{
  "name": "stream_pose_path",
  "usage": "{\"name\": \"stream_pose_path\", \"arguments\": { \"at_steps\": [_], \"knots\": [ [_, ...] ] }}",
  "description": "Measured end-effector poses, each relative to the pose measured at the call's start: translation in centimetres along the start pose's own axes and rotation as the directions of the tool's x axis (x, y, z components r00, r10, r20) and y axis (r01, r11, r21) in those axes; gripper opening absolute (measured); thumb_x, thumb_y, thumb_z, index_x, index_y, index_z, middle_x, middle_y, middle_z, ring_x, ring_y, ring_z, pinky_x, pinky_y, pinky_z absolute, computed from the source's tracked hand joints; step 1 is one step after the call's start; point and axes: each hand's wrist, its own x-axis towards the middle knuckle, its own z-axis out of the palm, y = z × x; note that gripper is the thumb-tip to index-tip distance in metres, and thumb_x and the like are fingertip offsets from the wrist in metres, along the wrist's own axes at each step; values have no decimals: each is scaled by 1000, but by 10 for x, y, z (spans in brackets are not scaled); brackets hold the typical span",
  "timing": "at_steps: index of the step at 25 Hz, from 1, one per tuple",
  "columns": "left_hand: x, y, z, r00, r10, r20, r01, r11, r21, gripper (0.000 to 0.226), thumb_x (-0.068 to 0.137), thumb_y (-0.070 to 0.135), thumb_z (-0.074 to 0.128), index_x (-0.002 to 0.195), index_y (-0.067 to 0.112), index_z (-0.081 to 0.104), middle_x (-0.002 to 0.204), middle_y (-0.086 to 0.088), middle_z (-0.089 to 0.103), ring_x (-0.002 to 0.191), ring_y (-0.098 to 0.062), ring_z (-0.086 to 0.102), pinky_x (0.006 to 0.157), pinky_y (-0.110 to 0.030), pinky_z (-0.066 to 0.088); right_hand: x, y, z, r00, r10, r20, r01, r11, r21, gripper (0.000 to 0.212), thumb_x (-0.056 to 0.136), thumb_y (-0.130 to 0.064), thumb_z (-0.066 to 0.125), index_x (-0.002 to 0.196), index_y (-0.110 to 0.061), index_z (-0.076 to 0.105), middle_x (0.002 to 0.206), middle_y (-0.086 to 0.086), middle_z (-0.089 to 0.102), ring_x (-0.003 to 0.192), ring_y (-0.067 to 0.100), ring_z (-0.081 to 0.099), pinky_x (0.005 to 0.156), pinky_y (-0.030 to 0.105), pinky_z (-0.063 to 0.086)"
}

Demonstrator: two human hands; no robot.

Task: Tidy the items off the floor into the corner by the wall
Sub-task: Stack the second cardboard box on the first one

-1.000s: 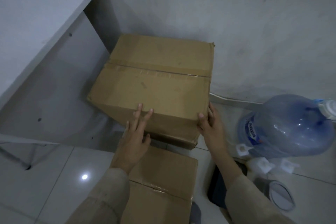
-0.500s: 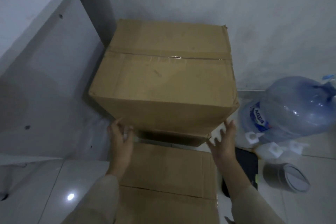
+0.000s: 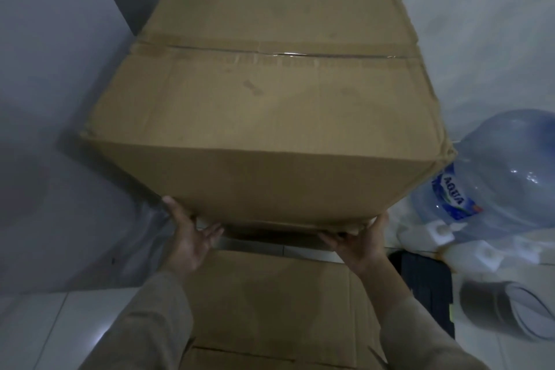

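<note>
Left hand (image 3: 192, 237) and right hand (image 3: 359, 245) cup the box (image 3: 264, 117) under its bottom edge at frame centre; it could slip onto the bottle (image 3: 492, 177).

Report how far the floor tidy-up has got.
Done: nothing visibly finished. In hand: the left hand and right hand grip the bottom edge of the large taped brown cardboard box by the wall. Left: the second brown cardboard box, blue water jug, grey round tin and black flat item lie on the floor.
</note>
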Motion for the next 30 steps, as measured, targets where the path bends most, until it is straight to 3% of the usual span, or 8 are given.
{"name": "stream_pose_path", "arguments": {
  "at_steps": [5,13,18,21,23,25,27,30],
  "knots": [
    [17,0,19,1000,-8,29,8,1000,-16,80,80,74,14,146,30,8,156,2,13,135,-44,29,110,-55,29,28,-26,-3,999,-16,48,17,1000,-23,40,82,-51,50,107,-21,56,123,14,51,113,37,50,103,53,40],
    [48,6,17,984,162,80,-170,980,103,72,84,69,23,145,32,20,151,9,29,137,-20,32,105,-38,35,37,-45,3,998,7,55,-9,999,50,23,89,-32,39,87,-16,56,97,7,50,108,38,45,104,52,38],
    [42,-2,21,964,251,89,-260,960,109,64,88,64,16,145,34,17,153,9,22,139,-17,27,112,-39,30,37,-42,2,999,9,51,-18,982,188,21,87,-27,37,81,-14,52,115,10,49,132,40,32,109,53,33],
    [41,1,13,967,221,128,-241,955,173,69,86,67,17,145,33,16,153,8,25,138,-19,31,108,-33,33,36,-38,1,999,18,46,-26,981,192,22,88,-27,36,82,-13,52,104,13,50,131,42,34,110,50,33],
    [34,2,7,976,161,145,-198,935,294,70,85,68,19,144,32,21,150,7,29,134,-21,37,107,-32,32,35,-32,-2,1000,-6,20,2,983,186,23,87,-28,40,87,-12,57,115,15,50,124,37,42,108,47,37],
    [16,-2,2,985,134,110,-171,852,494,75,79,75,28,132,24,44,134,-3,49,118,-22,50,102,-35,38,28,-24,-10,996,-66,-65,71,994,79,24,89,-31,43,104,-18,56,132,12,43,118,33,46,105,42,41],
    [-8,-16,-6,978,180,102,-203,739,642,67,86,66,32,125,15,52,130,-12,53,121,-26,49,104,-38,33,12,-12,-26,979,-130,-156,112,986,-120,36,94,-31,41,128,-20,44,128,3,39,120,27,45,106,38,40],
    [-56,-39,-30,981,144,130,-191,618,763,52,98,41,25,137,10,38,146,-9,37,136,-22,31,107,-28,20,-29,11,-61,932,-350,-94,207,727,-654,39,96,-21,38,134,-15,42,121,3,49,110,20,49,98,33,42]
  ]
}}
